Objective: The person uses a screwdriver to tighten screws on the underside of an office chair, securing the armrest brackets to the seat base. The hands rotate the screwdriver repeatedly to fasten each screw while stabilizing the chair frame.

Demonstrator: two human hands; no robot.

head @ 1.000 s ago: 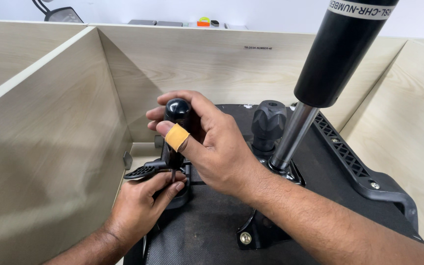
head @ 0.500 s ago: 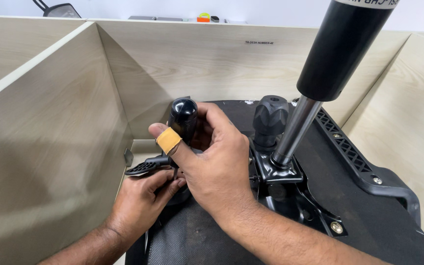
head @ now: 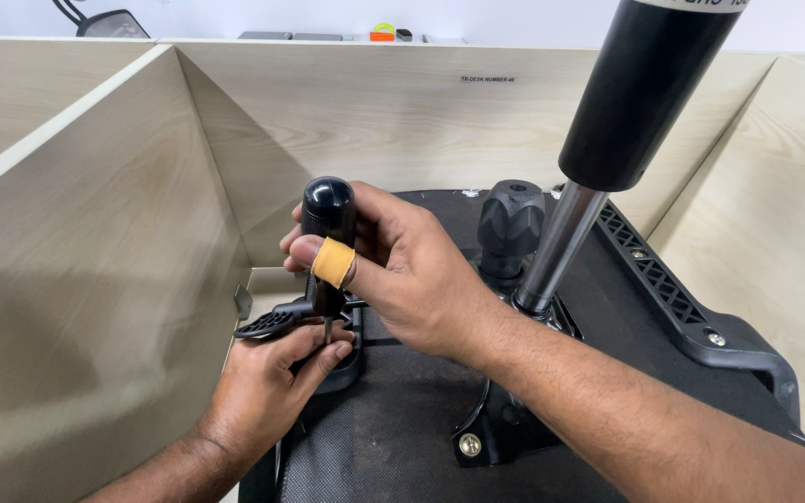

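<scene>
Since the earlier frame the right hand (head: pixel 412 270) has been shifting its hold on the screwdriver (head: pixel 328 233): the black handle, which was leaning toward the upper right of the frame, is now standing nearly upright, and the bandaged fingertip is lying across its front rather than low at its side. That hand is wrapping the handle with fingers and thumb pressed around it, just left of the frame's centre. The tool's long axis is running straight down the picture, its thin shaft dropping from the grip to a point directly below, beside the small black lever (head: pixel 267 323) at the edge of the upturned chair base (head: pixel 663 289). The left hand (head: pixel 267 391), in the lower left, is the nearer one to that spot; its fingers are curling around the lever and the shaft's lower end, though whether they are pinching the shaft I cannot tell. The tip itself is hidden. To the right, a ribbed black knob (head: pixel 511 224) and the gas cylinder (head: pixel 607 140) are rising from the base, well apart from the tool.
</scene>
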